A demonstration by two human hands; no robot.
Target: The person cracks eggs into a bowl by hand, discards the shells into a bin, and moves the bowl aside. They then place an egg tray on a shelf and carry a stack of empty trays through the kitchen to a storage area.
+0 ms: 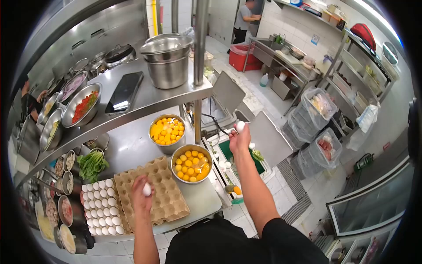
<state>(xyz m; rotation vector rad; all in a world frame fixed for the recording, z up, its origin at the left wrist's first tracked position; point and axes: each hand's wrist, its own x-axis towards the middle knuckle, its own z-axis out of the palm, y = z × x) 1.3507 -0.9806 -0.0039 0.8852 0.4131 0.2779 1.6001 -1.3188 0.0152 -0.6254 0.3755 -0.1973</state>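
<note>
My left hand [141,200] is closed around a white egg [147,189], above a brown cardboard egg tray [169,200]. Out to the right, beyond the counter's edge, my right hand [239,141] grips another white egg [240,126], raised over the floor side. Rows of white eggs [103,204] fill a second tray left of my left hand. Between the hands stands a metal bowl [210,172] of cracked eggs with whole yolks. Just behind it is a second metal bowl [152,140], also holding many yolks.
Leafy greens [92,165] and several small ingredient containers line the counter's left. A steel shelf [176,97] overhead carries a pot [167,70], a dark flat device [125,92] and ingredient bowls. An open green-lined bin [225,147] sits below right. A person [246,20] stands far back.
</note>
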